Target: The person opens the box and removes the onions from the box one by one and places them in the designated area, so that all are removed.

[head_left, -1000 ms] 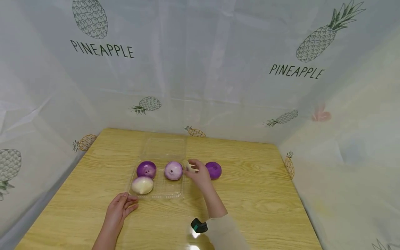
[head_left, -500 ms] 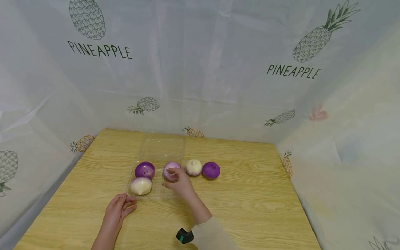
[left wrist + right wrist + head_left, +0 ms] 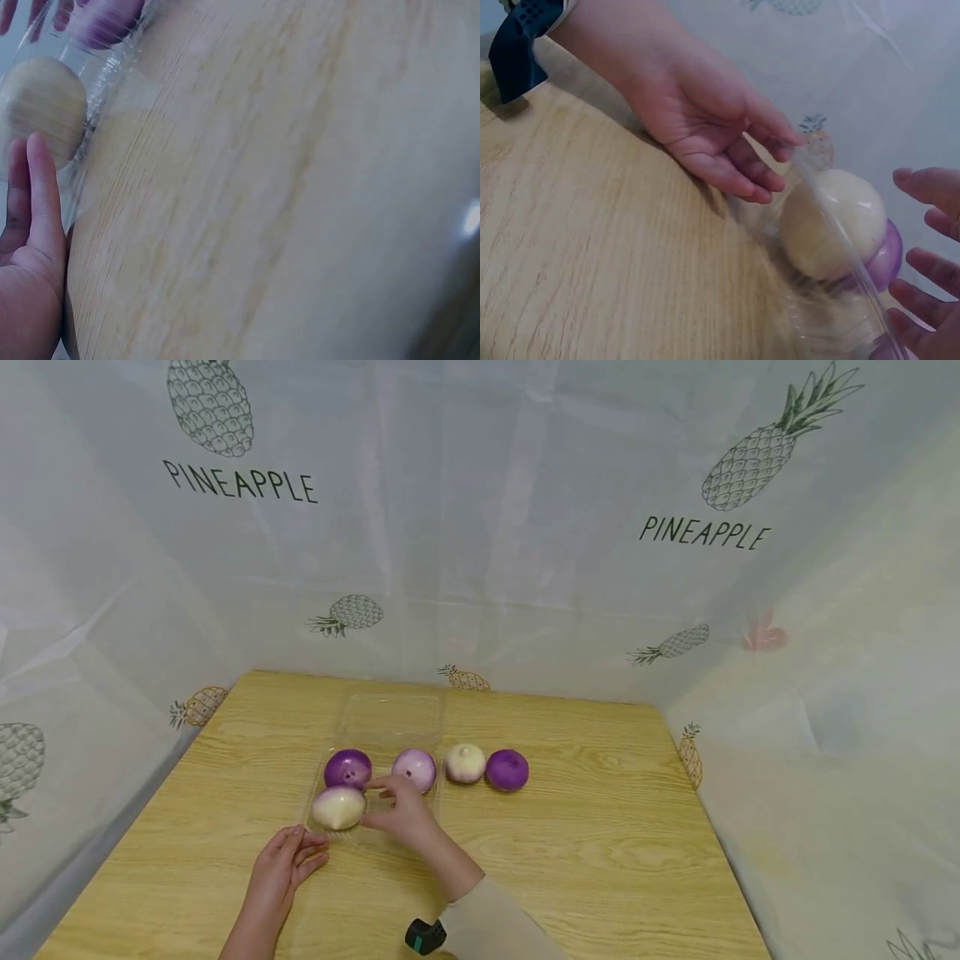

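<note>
The right hand [image 3: 403, 812] is spread beside a pale onion [image 3: 338, 809]; the left hand [image 3: 286, 856] loosely touches a clear box [image 3: 382, 762].

We take this for a makeshift, curtained-off workspace, for pale sheeting [image 3: 480, 527] printed with pineapples [image 3: 750, 467] closes in a wood-grained table [image 3: 600, 843] at the back and both sides, though we cannot tell what room holds it.

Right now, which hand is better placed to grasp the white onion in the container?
Probably the right hand: its spread fingers are just beside the white onion. The left hand is occupied holding the clear container at its near left corner.
</note>
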Demonstrator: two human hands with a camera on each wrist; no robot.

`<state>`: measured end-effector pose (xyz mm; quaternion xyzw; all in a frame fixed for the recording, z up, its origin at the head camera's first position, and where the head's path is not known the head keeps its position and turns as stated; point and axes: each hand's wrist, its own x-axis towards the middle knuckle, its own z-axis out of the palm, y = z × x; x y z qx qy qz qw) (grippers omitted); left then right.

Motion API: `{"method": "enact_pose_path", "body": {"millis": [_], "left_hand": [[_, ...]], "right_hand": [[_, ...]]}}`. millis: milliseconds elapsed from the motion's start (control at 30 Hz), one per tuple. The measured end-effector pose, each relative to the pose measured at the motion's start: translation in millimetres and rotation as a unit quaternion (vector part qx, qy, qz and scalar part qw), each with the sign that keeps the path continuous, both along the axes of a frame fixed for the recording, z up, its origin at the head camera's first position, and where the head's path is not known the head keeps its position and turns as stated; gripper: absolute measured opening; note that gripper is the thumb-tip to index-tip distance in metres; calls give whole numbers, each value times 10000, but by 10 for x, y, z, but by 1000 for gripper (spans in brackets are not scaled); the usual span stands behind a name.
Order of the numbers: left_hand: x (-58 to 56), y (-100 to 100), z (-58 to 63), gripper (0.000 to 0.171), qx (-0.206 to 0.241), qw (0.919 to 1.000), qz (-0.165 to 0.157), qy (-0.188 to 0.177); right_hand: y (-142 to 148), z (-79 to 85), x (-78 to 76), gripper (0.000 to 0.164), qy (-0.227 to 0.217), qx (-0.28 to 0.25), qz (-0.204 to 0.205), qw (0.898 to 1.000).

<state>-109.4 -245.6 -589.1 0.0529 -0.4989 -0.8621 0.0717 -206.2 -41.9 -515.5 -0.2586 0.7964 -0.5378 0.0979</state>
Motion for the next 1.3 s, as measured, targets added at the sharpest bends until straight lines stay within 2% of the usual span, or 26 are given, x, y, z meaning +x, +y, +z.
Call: {"method": "enact_pose_path", "body": {"millis": [133, 333, 500, 867, 1300], "left_hand": [[13, -21, 5, 25, -91, 9999, -32, -47], [23, -53, 27, 26, -203, 9997, 15, -134], [33, -54, 25, 26, -51, 9999, -69, -74], [26, -24, 36, 25, -42, 9999, -65, -95], [-2, -7, 16, 26, -126, 9999, -57, -90]], "right_hand": [[-104, -64, -15, 46, 416, 137, 253, 9987], [-236, -91, -16, 47, 576, 427, 314, 9969], [-312, -111, -24, 47, 650, 659, 314, 9952], [-391, -98, -63, 42, 195, 815, 301, 9960], [-459, -114, -107, 41, 164, 1117, 369, 9929]]}}
